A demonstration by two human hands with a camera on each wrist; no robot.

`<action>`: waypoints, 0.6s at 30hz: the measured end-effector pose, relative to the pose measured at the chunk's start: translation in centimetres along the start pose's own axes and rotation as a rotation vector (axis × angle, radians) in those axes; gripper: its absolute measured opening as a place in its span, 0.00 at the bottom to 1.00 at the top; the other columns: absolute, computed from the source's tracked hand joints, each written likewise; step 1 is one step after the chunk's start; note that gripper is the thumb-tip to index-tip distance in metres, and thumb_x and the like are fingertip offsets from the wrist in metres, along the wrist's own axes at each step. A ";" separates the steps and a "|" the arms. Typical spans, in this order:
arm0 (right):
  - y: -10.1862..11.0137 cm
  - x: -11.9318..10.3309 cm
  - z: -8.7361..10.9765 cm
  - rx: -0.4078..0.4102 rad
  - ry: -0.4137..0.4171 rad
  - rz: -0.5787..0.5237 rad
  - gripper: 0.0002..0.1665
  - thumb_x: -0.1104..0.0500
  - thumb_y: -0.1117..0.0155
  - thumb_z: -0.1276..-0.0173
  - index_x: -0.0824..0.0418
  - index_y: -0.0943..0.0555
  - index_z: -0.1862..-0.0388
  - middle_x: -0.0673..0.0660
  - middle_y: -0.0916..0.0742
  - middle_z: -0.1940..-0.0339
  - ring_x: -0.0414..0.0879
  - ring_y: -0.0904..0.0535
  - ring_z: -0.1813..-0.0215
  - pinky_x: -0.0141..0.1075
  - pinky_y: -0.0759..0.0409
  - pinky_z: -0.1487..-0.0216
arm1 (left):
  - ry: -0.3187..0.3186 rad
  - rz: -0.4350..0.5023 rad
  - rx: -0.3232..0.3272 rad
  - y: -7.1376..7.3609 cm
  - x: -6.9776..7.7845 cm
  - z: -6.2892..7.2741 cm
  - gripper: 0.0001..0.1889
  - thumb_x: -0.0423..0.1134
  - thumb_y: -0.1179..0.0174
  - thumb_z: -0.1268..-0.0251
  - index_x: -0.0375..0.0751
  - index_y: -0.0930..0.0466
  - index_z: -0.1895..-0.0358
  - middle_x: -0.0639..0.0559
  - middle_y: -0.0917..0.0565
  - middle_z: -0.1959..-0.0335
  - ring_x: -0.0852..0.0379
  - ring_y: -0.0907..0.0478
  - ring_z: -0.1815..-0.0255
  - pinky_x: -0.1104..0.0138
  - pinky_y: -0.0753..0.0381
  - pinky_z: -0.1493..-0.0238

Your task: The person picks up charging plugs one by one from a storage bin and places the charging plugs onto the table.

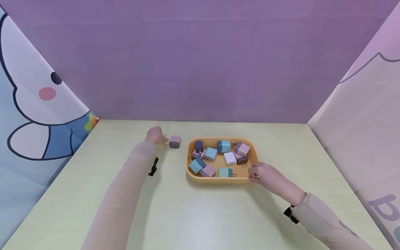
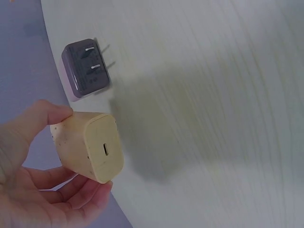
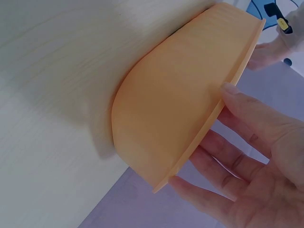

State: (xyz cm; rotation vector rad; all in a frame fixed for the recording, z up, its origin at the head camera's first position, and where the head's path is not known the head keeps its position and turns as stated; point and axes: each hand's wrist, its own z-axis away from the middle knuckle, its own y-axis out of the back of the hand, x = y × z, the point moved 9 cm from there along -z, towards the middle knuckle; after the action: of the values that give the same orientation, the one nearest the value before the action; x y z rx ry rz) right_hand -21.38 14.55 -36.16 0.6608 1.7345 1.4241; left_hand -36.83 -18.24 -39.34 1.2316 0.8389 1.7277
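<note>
My left hand (image 1: 154, 135) pinches a pale yellow charger plug (image 2: 104, 147) between thumb and fingers, and a slot-shaped port shows on its end face. Close beside it, a mauve and dark charger plug (image 1: 175, 141) lies on the table with its two metal prongs exposed. To the right stands an orange tray (image 1: 218, 180) holding several charger plugs in blue, teal, purple and white. At the tray's near right corner, my right hand (image 1: 270, 177) grips the rim, its thumb (image 3: 232, 89) on the outer side and the fingers over the inner side.
The pale wood-look table (image 1: 200, 215) runs back to a purple backdrop (image 1: 200, 69). Printed cloths hang at both sides, the left one (image 1: 31, 104) with a cartoon figure. A black band (image 1: 291, 215) sits at the right wrist.
</note>
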 end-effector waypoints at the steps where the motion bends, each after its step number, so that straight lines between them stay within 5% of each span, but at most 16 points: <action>1: 0.0 0.0 0.0 0.001 0.004 -0.001 0.06 0.64 0.33 0.50 0.56 0.23 0.79 0.46 0.26 0.78 0.37 0.34 0.76 0.28 0.31 0.75 | 0.003 0.003 0.000 -0.1 -0.1 0.0 0.24 0.39 0.44 0.43 0.26 0.36 0.48 0.33 0.29 0.51 0.40 0.31 0.51 0.53 0.29 0.51; 18: 0.1 -0.2 0.1 -0.001 0.006 -0.005 0.06 0.64 0.33 0.50 0.56 0.23 0.79 0.46 0.26 0.78 0.37 0.34 0.76 0.28 0.31 0.75 | 0.016 0.019 0.016 -0.7 -0.9 -0.1 0.22 0.39 0.43 0.44 0.26 0.33 0.51 0.34 0.28 0.54 0.39 0.31 0.52 0.52 0.31 0.50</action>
State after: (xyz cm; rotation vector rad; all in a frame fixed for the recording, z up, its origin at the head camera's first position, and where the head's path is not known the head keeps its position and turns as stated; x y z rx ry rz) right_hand -21.15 14.47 -36.06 0.6518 1.7390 1.4254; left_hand -36.59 -18.72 -40.34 1.2411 0.8551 1.7511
